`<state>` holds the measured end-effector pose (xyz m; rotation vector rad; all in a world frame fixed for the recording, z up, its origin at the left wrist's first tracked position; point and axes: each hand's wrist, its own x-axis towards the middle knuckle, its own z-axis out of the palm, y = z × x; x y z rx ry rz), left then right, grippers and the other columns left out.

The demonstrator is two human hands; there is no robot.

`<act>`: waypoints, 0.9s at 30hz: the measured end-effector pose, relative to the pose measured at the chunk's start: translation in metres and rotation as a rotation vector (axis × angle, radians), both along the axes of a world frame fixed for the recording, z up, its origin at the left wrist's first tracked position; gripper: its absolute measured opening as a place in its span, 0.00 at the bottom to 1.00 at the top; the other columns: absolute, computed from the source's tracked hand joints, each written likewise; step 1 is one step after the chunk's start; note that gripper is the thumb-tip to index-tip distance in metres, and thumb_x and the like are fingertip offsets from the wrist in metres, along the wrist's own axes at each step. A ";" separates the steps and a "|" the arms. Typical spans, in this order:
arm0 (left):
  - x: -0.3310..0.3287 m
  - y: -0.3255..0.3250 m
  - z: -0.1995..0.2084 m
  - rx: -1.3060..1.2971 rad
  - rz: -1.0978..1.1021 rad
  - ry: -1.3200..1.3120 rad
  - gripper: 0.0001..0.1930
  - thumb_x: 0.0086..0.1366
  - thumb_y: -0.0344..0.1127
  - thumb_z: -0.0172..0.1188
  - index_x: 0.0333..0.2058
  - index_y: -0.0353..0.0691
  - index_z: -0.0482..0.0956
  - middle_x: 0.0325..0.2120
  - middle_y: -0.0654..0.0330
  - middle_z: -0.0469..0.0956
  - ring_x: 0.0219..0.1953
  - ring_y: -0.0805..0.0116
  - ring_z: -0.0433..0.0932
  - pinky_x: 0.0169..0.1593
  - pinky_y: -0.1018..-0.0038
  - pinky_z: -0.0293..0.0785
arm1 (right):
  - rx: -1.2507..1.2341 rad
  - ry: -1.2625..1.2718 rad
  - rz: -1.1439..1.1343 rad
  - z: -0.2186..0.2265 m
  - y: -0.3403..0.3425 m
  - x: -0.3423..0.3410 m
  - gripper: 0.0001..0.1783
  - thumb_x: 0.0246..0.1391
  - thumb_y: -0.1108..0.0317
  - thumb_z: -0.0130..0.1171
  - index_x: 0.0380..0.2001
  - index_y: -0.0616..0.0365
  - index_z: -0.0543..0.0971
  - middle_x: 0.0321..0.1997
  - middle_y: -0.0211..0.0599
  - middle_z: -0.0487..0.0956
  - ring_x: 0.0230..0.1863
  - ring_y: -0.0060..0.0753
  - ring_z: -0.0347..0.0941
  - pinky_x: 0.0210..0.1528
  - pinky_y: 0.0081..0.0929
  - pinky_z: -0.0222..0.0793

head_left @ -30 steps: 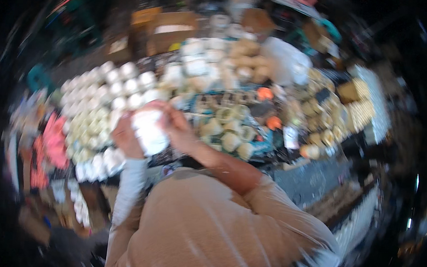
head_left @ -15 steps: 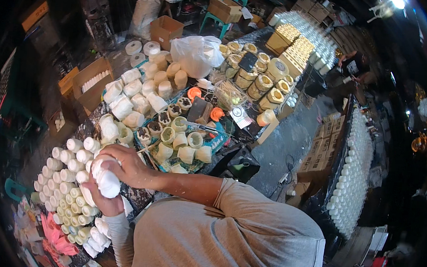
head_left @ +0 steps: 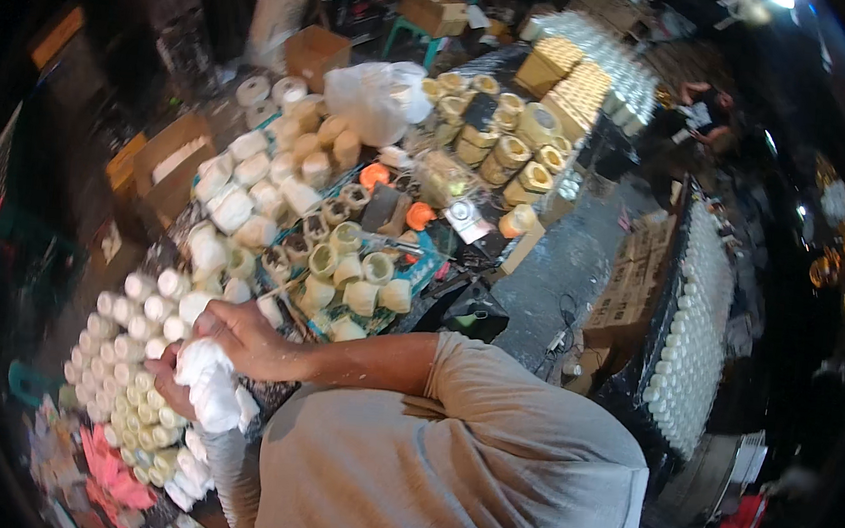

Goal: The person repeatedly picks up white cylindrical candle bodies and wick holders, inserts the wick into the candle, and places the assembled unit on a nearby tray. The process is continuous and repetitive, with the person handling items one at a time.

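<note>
Both my hands meet over the left side of the table, closed around a bunched white cloth [head_left: 209,384]. My left hand [head_left: 168,381] grips it from the left, fingers curled. My right hand [head_left: 250,340] is closed at its upper end, its fingers bent. Whatever the cloth may wrap is hidden. Just beyond my knuckles is a smooth white cylinder [head_left: 195,308]; I cannot tell whether it touches my fingers. Left of my hands stand rows of white cylindrical pieces [head_left: 128,348], with yellowish hollow cups [head_left: 145,413] nearer me.
Pale hollow cups [head_left: 348,270] and orange lids [head_left: 419,215] lie ahead. A filled plastic bag [head_left: 381,102] stands farther off, beside wrapped moulds [head_left: 505,159]. Cartons [head_left: 630,280] and a table of white cylinders [head_left: 687,334] are at right. Another person [head_left: 714,118] sits far right.
The smooth white cylinder between my hands no longer shows there; bunched cloth now fills that place. My right hand has moved slightly nearer me, my left hand slightly left. The view shifted a little.
</note>
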<state>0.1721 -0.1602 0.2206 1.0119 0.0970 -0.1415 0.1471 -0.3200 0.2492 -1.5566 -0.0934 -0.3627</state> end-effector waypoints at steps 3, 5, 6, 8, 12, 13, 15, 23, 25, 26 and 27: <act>-0.001 0.006 -0.002 0.562 0.067 -0.318 0.22 0.69 0.52 0.57 0.37 0.35 0.83 0.28 0.54 0.83 0.31 0.62 0.82 0.38 0.64 0.80 | 0.081 0.116 0.134 0.001 -0.001 -0.005 0.09 0.67 0.67 0.56 0.41 0.62 0.80 0.39 0.39 0.83 0.43 0.24 0.78 0.47 0.30 0.74; -0.001 0.005 -0.001 1.044 0.310 -0.583 0.17 0.66 0.47 0.61 0.35 0.35 0.84 0.25 0.53 0.82 0.28 0.60 0.82 0.35 0.63 0.78 | 0.378 0.099 0.260 0.000 0.006 -0.007 0.17 0.71 0.60 0.53 0.51 0.63 0.79 0.49 0.37 0.81 0.50 0.28 0.77 0.56 0.32 0.73; 0.000 0.005 0.001 1.299 0.413 -0.689 0.16 0.64 0.45 0.63 0.34 0.35 0.84 0.23 0.52 0.82 0.25 0.59 0.81 0.32 0.64 0.77 | 0.417 0.094 0.402 -0.002 0.000 -0.011 0.26 0.71 0.51 0.52 0.59 0.62 0.73 0.57 0.39 0.77 0.56 0.29 0.74 0.59 0.32 0.71; -0.005 -0.003 0.007 0.902 0.432 -0.398 0.22 0.74 0.45 0.56 0.29 0.30 0.83 0.22 0.56 0.81 0.25 0.69 0.77 0.31 0.70 0.73 | 0.193 0.104 0.426 -0.009 -0.004 -0.008 0.39 0.66 0.42 0.55 0.67 0.62 0.65 0.62 0.41 0.75 0.60 0.31 0.73 0.62 0.33 0.70; -0.007 -0.011 0.021 0.457 0.383 -0.232 0.28 0.76 0.49 0.55 0.26 0.26 0.81 0.21 0.61 0.78 0.24 0.76 0.71 0.30 0.76 0.68 | 0.370 0.161 0.370 -0.019 0.001 -0.006 0.29 0.70 0.53 0.52 0.63 0.63 0.71 0.54 0.38 0.80 0.51 0.25 0.76 0.55 0.26 0.73; -0.010 -0.011 0.024 0.464 0.342 -0.248 0.29 0.76 0.50 0.54 0.26 0.27 0.81 0.21 0.62 0.78 0.24 0.76 0.71 0.29 0.76 0.67 | 0.335 0.139 0.322 -0.018 0.001 -0.008 0.25 0.72 0.56 0.50 0.62 0.63 0.72 0.51 0.36 0.81 0.48 0.21 0.76 0.53 0.24 0.72; -0.012 -0.006 0.025 0.467 0.256 -0.281 0.30 0.76 0.52 0.53 0.25 0.28 0.82 0.21 0.62 0.78 0.23 0.77 0.71 0.28 0.76 0.67 | 0.434 0.193 0.309 -0.016 0.002 -0.011 0.23 0.73 0.54 0.49 0.55 0.64 0.76 0.48 0.35 0.82 0.45 0.21 0.76 0.51 0.24 0.73; -0.006 0.003 0.003 0.279 0.085 -0.264 0.33 0.76 0.60 0.47 0.34 0.29 0.83 0.25 0.62 0.81 0.27 0.77 0.76 0.33 0.77 0.73 | 0.693 0.363 0.278 -0.015 0.007 0.003 0.20 0.74 0.56 0.48 0.44 0.64 0.78 0.42 0.35 0.82 0.41 0.23 0.77 0.46 0.26 0.75; -0.009 -0.007 0.000 0.347 0.081 -0.231 0.33 0.75 0.60 0.48 0.40 0.29 0.82 0.30 0.61 0.82 0.32 0.76 0.78 0.39 0.76 0.76 | 0.534 0.310 0.186 -0.014 0.002 0.010 0.20 0.73 0.56 0.49 0.44 0.64 0.78 0.43 0.37 0.83 0.43 0.24 0.78 0.48 0.27 0.75; -0.010 -0.010 -0.001 0.364 0.057 -0.347 0.28 0.74 0.55 0.54 0.47 0.29 0.79 0.38 0.60 0.82 0.41 0.75 0.77 0.49 0.76 0.74 | 0.443 0.325 0.083 -0.013 0.001 0.012 0.20 0.73 0.56 0.49 0.44 0.64 0.79 0.43 0.38 0.83 0.43 0.25 0.78 0.49 0.27 0.75; -0.016 -0.015 -0.002 0.291 0.042 -0.341 0.25 0.73 0.53 0.56 0.47 0.30 0.79 0.39 0.60 0.81 0.43 0.76 0.76 0.50 0.76 0.73 | 0.331 0.218 0.154 -0.012 -0.002 0.012 0.20 0.73 0.56 0.48 0.43 0.64 0.79 0.43 0.38 0.83 0.43 0.24 0.78 0.48 0.26 0.75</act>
